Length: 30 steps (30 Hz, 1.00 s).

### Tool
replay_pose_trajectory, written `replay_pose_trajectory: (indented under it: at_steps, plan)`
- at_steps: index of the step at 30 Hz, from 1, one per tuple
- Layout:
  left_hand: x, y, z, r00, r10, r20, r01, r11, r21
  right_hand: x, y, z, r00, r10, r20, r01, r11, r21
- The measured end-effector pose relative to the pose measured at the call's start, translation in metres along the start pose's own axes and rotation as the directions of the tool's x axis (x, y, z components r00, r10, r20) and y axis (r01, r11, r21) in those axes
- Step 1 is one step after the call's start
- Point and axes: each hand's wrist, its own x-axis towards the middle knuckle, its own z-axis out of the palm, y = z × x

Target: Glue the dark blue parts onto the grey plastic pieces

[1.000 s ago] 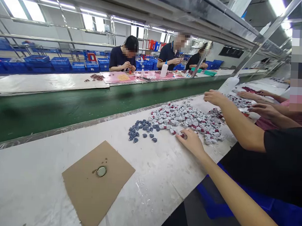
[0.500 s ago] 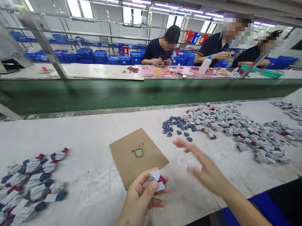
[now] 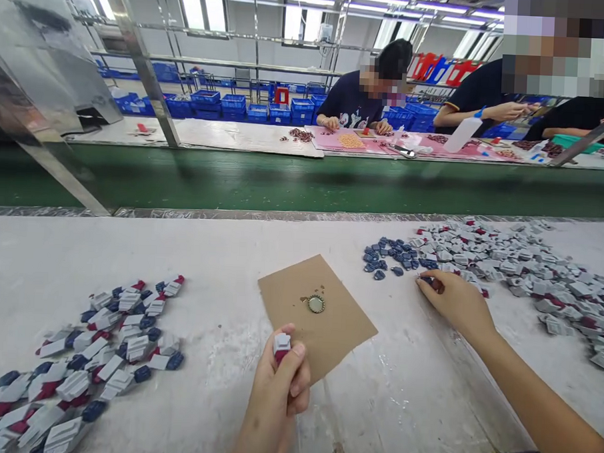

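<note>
My left hand point(image 3: 280, 379) is closed round a grey and dark red piece point(image 3: 281, 346), whose grey end sticks up between thumb and fingers. It is over the near edge of a brown cardboard square point(image 3: 337, 335), on which a round metal cap point(image 3: 316, 304) with a pale inside lies. My right hand point(image 3: 453, 300) pinches a small dark blue piece point(image 3: 431, 281) at the right edge of the small pile of dark blue pieces point(image 3: 388, 250). Right behind that pile spreads a large heap of grey and dark red pieces point(image 3: 505, 255).
On the left of the white table point(image 3: 205, 249) lies a heap of grey, red and blue pieces point(image 3: 101, 351). Beyond a green strip point(image 3: 264, 181), several people sit at another table point(image 3: 246, 136). A slanted metal post point(image 3: 143, 66) stands at the left.
The view has swung, shifting the table contents rightward. My right hand, open before, has reached the blue pile and closed on a piece. My left hand has turned the piece it holds.
</note>
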Motion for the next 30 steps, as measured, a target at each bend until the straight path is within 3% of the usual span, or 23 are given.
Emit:
replay_pose_trajectory:
  at_steps: [4, 7, 11, 13, 15, 16, 18, 19, 20, 26, 30]
  plan:
    - [-0.001, -0.002, 0.0, 0.998, 0.064, 0.01, -0.065, 0.99, 0.124, -0.004, -0.004, -0.006, 0.997, 0.034, -0.067, -0.031, 0.999, 0.043]
    - [-0.002, -0.003, 0.0, 0.994, 0.11, -0.007, -0.106, 0.966, 0.235, -0.008, -0.014, -0.009, 0.979, 0.054, -0.196, -0.035, 0.994, 0.101]
    - [-0.001, -0.003, -0.002, 0.985, 0.135, -0.105, -0.119, 0.983, 0.142, -0.022, -0.034, -0.009, 0.93, 0.03, -0.366, 0.048, 0.978, 0.201]
    - [0.0, -0.003, -0.005, 0.977, 0.139, -0.161, -0.128, 0.989, 0.08, -0.033, -0.047, -0.008, 0.921, -0.032, -0.388, 0.128, 0.966, 0.224]
    - [0.001, -0.004, -0.008, 0.973, 0.148, -0.179, -0.139, 0.988, 0.061, -0.044, -0.06, -0.006, 0.93, -0.224, -0.291, 0.291, 0.933, 0.21]
    - [0.001, -0.004, -0.01, 0.97, 0.156, -0.185, -0.147, 0.987, 0.063, -0.049, -0.065, -0.006, 0.91, -0.366, -0.195, 0.402, 0.895, 0.196]
    - [0.0, -0.004, -0.014, 0.964, 0.174, -0.202, -0.163, 0.984, 0.069, -0.058, -0.074, -0.004, 0.799, -0.601, 0.002, 0.589, 0.784, 0.197]
    - [0.0, -0.003, -0.015, 0.961, 0.176, -0.215, -0.166, 0.984, 0.067, -0.062, -0.076, -0.004, 0.748, -0.66, 0.074, 0.635, 0.743, 0.21]
    - [-0.001, -0.003, -0.016, 0.958, 0.172, -0.23, -0.163, 0.985, 0.059, -0.065, -0.077, -0.004, 0.729, -0.675, 0.115, 0.643, 0.732, 0.226]
    - [-0.005, -0.003, -0.019, 0.967, 0.153, -0.205, -0.15, 0.988, 0.031, -0.072, -0.075, -0.011, 0.87, -0.436, 0.228, 0.37, 0.885, 0.283]
    - [-0.005, -0.005, -0.021, 0.97, 0.181, -0.161, -0.174, 0.983, 0.056, -0.076, -0.083, -0.014, 0.896, -0.326, 0.301, 0.238, 0.926, 0.292]
